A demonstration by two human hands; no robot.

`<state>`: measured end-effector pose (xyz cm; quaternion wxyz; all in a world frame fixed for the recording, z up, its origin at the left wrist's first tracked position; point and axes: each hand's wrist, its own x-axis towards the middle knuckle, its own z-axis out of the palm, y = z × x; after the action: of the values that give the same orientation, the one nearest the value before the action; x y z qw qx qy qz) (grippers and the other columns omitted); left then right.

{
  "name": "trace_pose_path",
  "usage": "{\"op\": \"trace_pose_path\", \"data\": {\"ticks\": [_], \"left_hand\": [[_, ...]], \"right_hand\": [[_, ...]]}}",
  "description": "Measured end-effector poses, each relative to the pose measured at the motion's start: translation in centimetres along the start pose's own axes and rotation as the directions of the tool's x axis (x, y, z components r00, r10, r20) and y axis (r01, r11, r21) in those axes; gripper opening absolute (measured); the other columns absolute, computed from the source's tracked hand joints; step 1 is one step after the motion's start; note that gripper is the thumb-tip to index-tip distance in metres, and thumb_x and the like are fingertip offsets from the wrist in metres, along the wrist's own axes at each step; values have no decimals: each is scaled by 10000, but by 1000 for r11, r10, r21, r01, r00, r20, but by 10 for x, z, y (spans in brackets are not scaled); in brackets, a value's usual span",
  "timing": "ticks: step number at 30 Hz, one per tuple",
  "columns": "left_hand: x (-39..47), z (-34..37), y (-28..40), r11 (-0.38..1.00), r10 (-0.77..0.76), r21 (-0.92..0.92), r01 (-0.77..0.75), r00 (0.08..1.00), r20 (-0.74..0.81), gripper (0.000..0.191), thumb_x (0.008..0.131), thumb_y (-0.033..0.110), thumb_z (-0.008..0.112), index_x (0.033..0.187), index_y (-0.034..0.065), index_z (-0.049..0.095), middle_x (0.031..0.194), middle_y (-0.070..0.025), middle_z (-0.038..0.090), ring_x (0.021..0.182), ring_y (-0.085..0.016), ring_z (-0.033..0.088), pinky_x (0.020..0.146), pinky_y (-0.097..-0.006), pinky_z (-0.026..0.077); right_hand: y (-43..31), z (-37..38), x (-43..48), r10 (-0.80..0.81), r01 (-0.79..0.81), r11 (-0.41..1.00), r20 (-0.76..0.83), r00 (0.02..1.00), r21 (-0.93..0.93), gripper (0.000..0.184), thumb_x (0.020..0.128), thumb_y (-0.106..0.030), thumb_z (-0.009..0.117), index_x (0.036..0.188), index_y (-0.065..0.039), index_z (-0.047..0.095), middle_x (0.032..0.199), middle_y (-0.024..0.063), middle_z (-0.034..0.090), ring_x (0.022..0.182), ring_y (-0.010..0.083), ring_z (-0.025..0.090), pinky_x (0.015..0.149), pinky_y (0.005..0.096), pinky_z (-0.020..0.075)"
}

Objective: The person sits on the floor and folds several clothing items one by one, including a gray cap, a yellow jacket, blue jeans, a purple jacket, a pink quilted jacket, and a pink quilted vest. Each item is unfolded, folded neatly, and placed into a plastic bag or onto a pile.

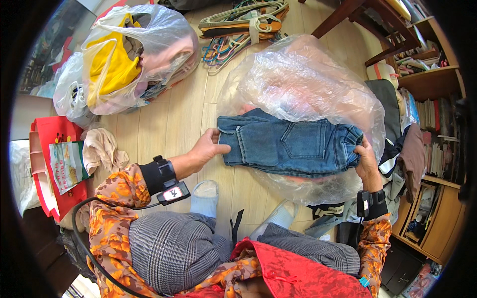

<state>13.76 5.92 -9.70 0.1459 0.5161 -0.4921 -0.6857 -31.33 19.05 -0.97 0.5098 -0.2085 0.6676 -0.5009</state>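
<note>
A folded pair of blue denim jeans (287, 143) lies lengthwise across the front of a large clear plastic bag (298, 78). My left hand (208, 149) grips the folded leg end, thumb toward me and fingers at the far side. At the other end, my right hand (366, 158) pinches the gathered elastic waistband. A back pocket shows on the upper face of the jeans. Pinkish contents show blurred through the bag's film, too unclear to name. Both wrists wear black straps with small devices.
A plastic bag of clothes (167, 56) stands at the upper left, near bundled hangers (246, 26). Beige cloth (102, 149) lies beside a red paper bag (56, 167). Loose clothes (410, 160) pile by the bookshelf (432, 85) at right. A wooden chair (339, 18) stands behind.
</note>
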Motion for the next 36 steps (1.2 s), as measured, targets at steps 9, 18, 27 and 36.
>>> {"op": "trace_pose_path", "data": {"ticks": [9,18,27,36], "left_hand": [[8,32,-8,988,-24,-149,37,996,84,796,740,155,814,1359,-30,349,1208,-119,553,1066,-187,557,942,-318,471],[5,36,7,916,-83,-374,142,982,170,484,789,89,753,1207,-16,532,1037,-53,648,920,-138,618,867,-283,511],[-66,-94,40,986,104,-143,-83,984,148,306,782,75,660,1078,10,618,960,-20,642,851,-111,595,807,-277,490],[-154,-219,5,978,65,-162,-134,924,-376,319,800,101,700,1092,8,610,950,-22,662,812,-122,634,775,-279,531]], "right_hand": [[-8,2,-1,4,-2,996,22,1000,-85,605,725,-18,506,1330,-1,497,1243,43,582,1123,151,543,978,267,404],[-13,22,-5,-18,15,951,-8,1000,-309,673,850,-290,720,1371,11,421,1279,86,555,1147,194,544,1003,323,410],[-11,20,-7,-69,51,944,-41,997,-326,548,757,5,636,1286,2,492,1150,59,597,1026,163,577,933,294,450],[-45,16,-15,-188,193,923,46,981,-334,522,728,-41,629,1237,6,527,1116,61,604,1008,172,575,939,295,429]]}}
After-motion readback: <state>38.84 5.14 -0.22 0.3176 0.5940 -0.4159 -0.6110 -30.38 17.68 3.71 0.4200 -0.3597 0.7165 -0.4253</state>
